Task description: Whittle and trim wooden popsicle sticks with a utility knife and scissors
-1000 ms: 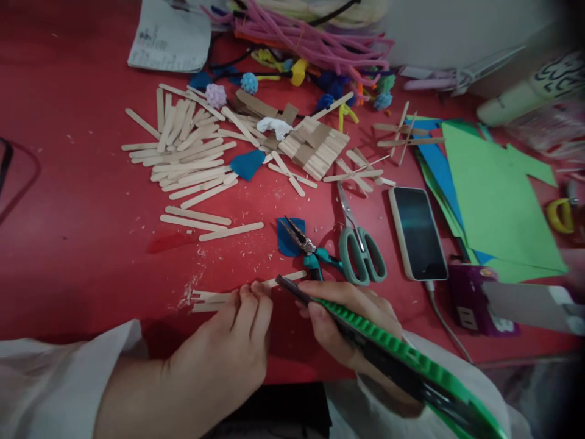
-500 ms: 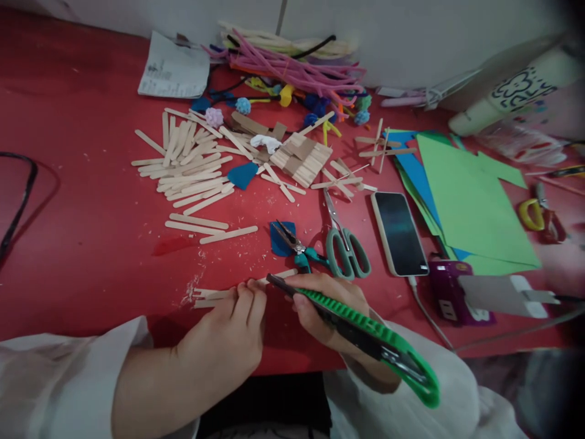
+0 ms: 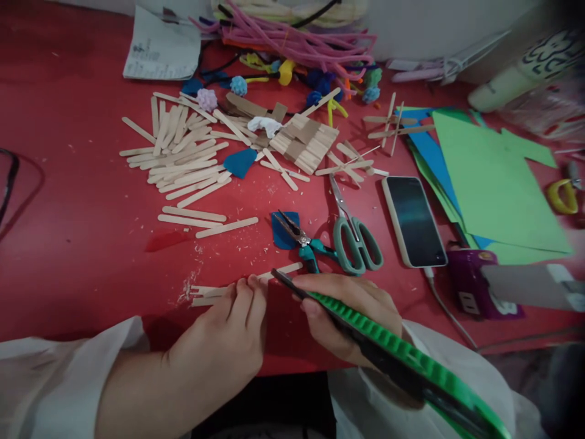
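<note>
My left hand [image 3: 228,341] presses its fingertips down on a few wooden craft sticks [image 3: 205,294] lying near the front edge of the red table [image 3: 82,244]. The fingers are together and curled onto the sticks. My right hand [image 3: 347,314] is closed round a green and black utility knife [image 3: 388,353]. The knife's dark tip [image 3: 280,277] points left and rests at the sticks, just beside my left fingertips. Wood shavings lie scattered around the sticks.
Small teal pliers [image 3: 304,241] on a blue scrap and grey-green scissors [image 3: 354,235] lie just beyond my right hand. A phone [image 3: 414,221] sits to their right, beside green and blue paper sheets [image 3: 489,183]. A heap of craft sticks [image 3: 183,158] and pink pipe cleaners [image 3: 301,42] lie farther back.
Both hands stay at the sticks with the knife tip in the same spot. Only the view has shifted slightly.
</note>
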Action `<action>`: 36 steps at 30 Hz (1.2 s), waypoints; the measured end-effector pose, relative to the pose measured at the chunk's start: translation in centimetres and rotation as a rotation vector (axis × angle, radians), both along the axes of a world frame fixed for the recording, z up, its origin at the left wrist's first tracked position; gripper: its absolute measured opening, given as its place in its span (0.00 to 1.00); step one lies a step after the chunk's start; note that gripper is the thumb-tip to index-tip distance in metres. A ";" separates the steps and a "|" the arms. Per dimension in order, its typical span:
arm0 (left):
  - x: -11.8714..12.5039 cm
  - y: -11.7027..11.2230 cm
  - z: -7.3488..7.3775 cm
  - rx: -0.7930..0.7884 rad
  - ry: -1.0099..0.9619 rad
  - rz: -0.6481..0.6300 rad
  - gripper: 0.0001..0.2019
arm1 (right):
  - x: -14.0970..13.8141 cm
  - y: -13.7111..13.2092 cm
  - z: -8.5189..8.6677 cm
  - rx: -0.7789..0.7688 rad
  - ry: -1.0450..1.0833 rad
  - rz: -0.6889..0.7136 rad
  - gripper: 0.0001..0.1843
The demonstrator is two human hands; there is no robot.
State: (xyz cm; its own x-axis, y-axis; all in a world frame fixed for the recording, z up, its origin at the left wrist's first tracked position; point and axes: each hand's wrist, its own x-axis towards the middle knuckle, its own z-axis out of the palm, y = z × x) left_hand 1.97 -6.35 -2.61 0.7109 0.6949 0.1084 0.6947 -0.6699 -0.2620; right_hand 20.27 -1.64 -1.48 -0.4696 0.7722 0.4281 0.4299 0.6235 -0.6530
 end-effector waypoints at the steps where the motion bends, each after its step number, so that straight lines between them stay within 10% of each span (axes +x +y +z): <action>1: 0.0 0.0 0.0 0.004 -0.002 0.004 0.17 | 0.0 -0.1 0.0 -0.008 0.002 -0.004 0.12; 36: 0.2 0.7 0.1 0.033 -0.067 -0.037 0.19 | -0.2 -0.5 -0.4 0.069 -0.208 0.049 0.10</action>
State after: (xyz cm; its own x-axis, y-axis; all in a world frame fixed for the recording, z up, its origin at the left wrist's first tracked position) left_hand 2.22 -5.68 -2.48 0.7263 0.6638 0.1786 0.6865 -0.6870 -0.2383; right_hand 20.05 -2.09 -1.90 -0.5896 0.7185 0.3689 0.5193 0.6871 -0.5082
